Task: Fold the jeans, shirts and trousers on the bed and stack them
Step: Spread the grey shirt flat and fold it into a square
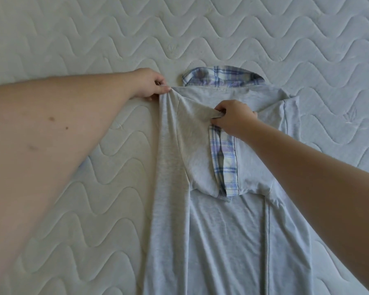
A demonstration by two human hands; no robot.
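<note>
Grey shirt (217, 231) spread face down on the quilted mattress (73, 39), collar end away from the camera, hem running off the near edge of view. Checked collar (222, 76) poking out beyond the shirt's far edge, flat against the mattress. Left hand (149, 84) at the shirt's far left corner, just left of the collar, thumb and fingers curled and pinching the shoulder fabric there. Right hand (234, 119) over the middle of the shirt, nearer than the collar, fingers bent and pinching the end of the left sleeve (192, 141), drawn across the back. Checked cuffs (224, 158) of both short sleeves meeting just below that hand, running towards the hem. Right sleeve (262, 162) already folded in, lying flat on the back, right of the cuffs. Left side of the shirt turned inward in a long fold from the pinched shoulder down towards the hem. Both forearms bare, reaching in from either side of the shirt.
</note>
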